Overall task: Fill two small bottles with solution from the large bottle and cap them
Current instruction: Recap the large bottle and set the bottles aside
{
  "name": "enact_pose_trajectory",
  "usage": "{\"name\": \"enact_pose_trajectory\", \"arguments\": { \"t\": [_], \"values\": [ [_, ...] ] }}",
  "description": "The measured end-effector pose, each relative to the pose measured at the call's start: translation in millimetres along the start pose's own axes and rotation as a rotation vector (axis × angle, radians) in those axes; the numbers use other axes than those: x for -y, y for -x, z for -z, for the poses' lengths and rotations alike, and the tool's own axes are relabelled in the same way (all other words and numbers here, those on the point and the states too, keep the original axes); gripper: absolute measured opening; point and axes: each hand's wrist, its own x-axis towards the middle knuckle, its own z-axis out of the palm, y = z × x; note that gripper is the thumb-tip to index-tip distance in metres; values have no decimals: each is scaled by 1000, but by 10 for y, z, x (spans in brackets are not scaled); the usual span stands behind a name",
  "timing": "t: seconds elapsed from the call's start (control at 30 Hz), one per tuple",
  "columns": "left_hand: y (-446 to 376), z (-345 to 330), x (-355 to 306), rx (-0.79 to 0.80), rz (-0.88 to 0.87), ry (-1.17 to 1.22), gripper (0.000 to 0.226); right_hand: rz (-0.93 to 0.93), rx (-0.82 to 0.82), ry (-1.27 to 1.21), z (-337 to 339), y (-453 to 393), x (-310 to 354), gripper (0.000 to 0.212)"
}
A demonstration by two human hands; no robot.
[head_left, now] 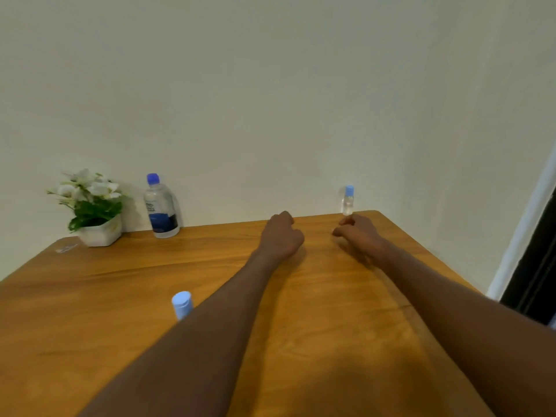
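While both hands sit out over the wooden bench [90, 296], neither grip has anything in it. Small clear bottle [348, 201], light-blue cap on, upright at the far right corner of the bench against the wall [270, 85]. Right hand [359, 234] is just in front of it, fingers curled loosely, fingertips just short of the bottle base; contact not evident. Left hand [281, 234] is beside the right, a bit apart, fingers curled into a loose fist, grasping nothing, well clear of that bottle.

Second small bottle [182, 304], light-blue cap on, stands near the bench's near-left area, right beside the left forearm, lower part hidden behind the arm. Not near either grip.

Large solution bottle [161, 207], blue cap on, dark blue label, upright at the far left against the wall, well apart from both hands.

Left of it, just beside: white pot of white flowers [93, 206]. Dark door frame [535, 260] at the right edge.
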Motion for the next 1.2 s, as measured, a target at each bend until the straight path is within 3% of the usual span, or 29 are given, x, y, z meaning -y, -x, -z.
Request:
{"name": "enact_pose_trajectory", "arguments": {
  "t": [0.2, 0.3, 0.4, 0.5, 0.63, 0.73, 0.83, 0.93, 1.0, 1.2],
  "values": [
    [1093, 574, -435, -388, -284, 429, 21, 231, 149, -225, -422, 1181, 382, 19],
    [1718, 952, -272, -626, -444, 389, 19, 314, 273, -280, -668, 1762, 590, 27],
    [2120, 1172, 178, -701, -425, 283, 19, 357, 362, -284, -922, 2161, 668, 43],
    [2256, 1238, 789, -668, -226, 268, 30, 449, 390, -113, -1122, 2336, 650, 68],
    [2203, 1214, 1373, -391, 58, 17, 33, 545, 402, 123, -1224, 2380, 699, 81],
    [2123, 1125, 1434, -250, 72, -218, 26, 610, 415, 180, -1265, 2399, 732, 74],
    [2114, 1050, 1372, -225, -8, -439, 23, 616, 402, 163, -1286, 2392, 729, 58],
    [2127, 1056, 1365, -213, -10, -452, 22, 556, 368, 79, -1291, 2360, 699, 35],
    [2122, 1070, 1361, -201, -9, -473, 23, 483, 295, -32, -1279, 2307, 671, 31],
    [1912, 1000, 1216, -255, 84, -277, 40, 110, -35, -370, -1175, 1978, 508, 50]
  ]
}}
